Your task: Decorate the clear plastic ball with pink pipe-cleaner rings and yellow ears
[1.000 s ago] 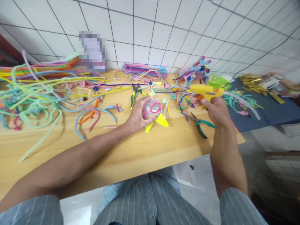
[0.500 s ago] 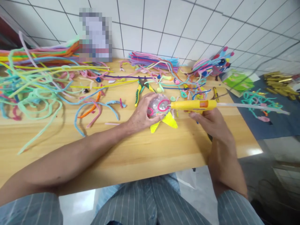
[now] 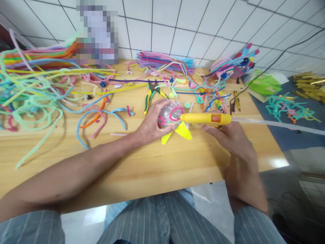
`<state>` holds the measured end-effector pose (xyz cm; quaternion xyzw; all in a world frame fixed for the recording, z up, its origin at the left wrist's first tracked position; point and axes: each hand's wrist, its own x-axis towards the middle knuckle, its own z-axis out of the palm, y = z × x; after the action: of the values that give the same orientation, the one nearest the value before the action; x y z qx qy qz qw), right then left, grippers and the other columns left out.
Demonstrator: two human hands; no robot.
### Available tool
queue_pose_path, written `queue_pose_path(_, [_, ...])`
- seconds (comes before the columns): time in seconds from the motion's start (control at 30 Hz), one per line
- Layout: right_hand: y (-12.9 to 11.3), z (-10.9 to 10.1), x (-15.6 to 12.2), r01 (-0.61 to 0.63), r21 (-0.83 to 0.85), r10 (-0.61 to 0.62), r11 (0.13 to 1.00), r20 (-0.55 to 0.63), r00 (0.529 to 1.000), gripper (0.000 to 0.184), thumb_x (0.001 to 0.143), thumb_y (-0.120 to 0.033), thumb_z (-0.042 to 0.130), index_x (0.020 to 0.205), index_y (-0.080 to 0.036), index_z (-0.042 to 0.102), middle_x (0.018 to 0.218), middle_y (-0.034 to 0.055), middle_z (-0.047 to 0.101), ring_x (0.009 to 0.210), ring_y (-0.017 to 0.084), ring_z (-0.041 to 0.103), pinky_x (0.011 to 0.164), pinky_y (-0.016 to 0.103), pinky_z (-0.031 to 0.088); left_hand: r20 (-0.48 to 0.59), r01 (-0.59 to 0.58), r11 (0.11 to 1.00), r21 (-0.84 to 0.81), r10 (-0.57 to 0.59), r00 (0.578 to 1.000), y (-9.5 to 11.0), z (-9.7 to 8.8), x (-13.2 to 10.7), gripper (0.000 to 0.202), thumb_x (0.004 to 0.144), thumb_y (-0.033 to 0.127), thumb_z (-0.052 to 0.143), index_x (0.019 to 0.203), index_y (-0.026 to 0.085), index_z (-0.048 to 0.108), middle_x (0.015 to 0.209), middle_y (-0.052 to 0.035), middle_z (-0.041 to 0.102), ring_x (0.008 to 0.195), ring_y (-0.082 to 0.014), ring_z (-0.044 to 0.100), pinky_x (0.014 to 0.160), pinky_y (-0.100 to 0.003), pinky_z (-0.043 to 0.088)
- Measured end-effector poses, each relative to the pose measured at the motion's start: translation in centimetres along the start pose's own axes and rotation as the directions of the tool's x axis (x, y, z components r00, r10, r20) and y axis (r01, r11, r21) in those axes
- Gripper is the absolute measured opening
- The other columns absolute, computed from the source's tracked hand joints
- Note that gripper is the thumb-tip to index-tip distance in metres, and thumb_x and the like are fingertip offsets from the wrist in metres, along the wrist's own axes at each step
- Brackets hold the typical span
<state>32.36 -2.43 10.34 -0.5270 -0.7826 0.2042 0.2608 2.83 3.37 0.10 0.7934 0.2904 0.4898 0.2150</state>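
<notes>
My left hand [image 3: 151, 124] is wrapped round a clear ball [image 3: 170, 109] with pink rings on its side. Two yellow pointed pieces [image 3: 183, 130] stick out below the ball, towards me. My right hand [image 3: 230, 135] grips a yellow glue gun [image 3: 203, 118], its nozzle at the right-hand pink ring; whether the tip touches cannot be made out. A long translucent glue stick [image 3: 279, 125] runs out of the gun's back end to the right. The fingers round the handle are partly hidden.
Green-and-yellow pliers [image 3: 151, 93] lie behind the ball. Pipe cleaners [image 3: 38, 101] tangle on the left, and a bundle [image 3: 165, 63] lies by the tiled wall. A yellow cutter [image 3: 237, 101] and a black cord [image 3: 269, 69] are at right.
The glue gun's front end has dipped slightly and shifted a little left along the pink ring. My left hand still holds the ball; the whole view has shifted slightly.
</notes>
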Motion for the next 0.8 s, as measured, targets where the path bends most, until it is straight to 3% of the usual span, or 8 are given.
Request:
queue_pose_path(0.23, [0.16,0.21,0.13,0.003,-0.009,-0.003,1.0,-0.014,1.0,0.029,0.1,-0.057,0.07,0.107,-0.031,0.081,0.097,0.0059,0.083,0.103,0.035,0.08,0.097,0.053,0.065,0.02,0.024,1.0,0.017,-0.025,0.999,0.09,-0.14,-0.04,0.081,0.093,0.049,0.082,0.158,0.028,0.04,0.16,-0.0177,0.052,0.154,-0.0357,0.051,0.128,-0.06,0.046])
queue_pose_path(0.47, [0.13,0.4,0.34,0.008,0.004,-0.007,1.0,-0.014,1.0,0.029,0.099,-0.058,0.071,0.108,-0.032,0.08,0.109,0.0055,0.083,0.101,0.032,0.079,0.095,0.05,0.065,0.036,0.031,0.999,0.014,-0.031,0.999,0.24,-0.29,0.06,0.081,0.093,0.05,0.082,0.158,0.03,0.039,0.161,-0.0169,0.052,0.156,-0.0359,0.05,0.13,-0.062,0.043])
queue_pose_path(0.8, [0.08,0.43,0.32,0.013,-0.001,-0.013,1.0,-0.009,1.0,0.027,0.099,-0.056,0.071,0.107,-0.032,0.08,0.102,0.0063,0.082,0.104,0.034,0.079,0.095,0.051,0.064,0.026,0.006,1.0,0.007,-0.007,1.0,0.27,-0.27,0.15,0.08,0.093,0.047,0.082,0.158,0.029,0.039,0.159,-0.0164,0.054,0.155,-0.0349,0.051,0.129,-0.059,0.046])
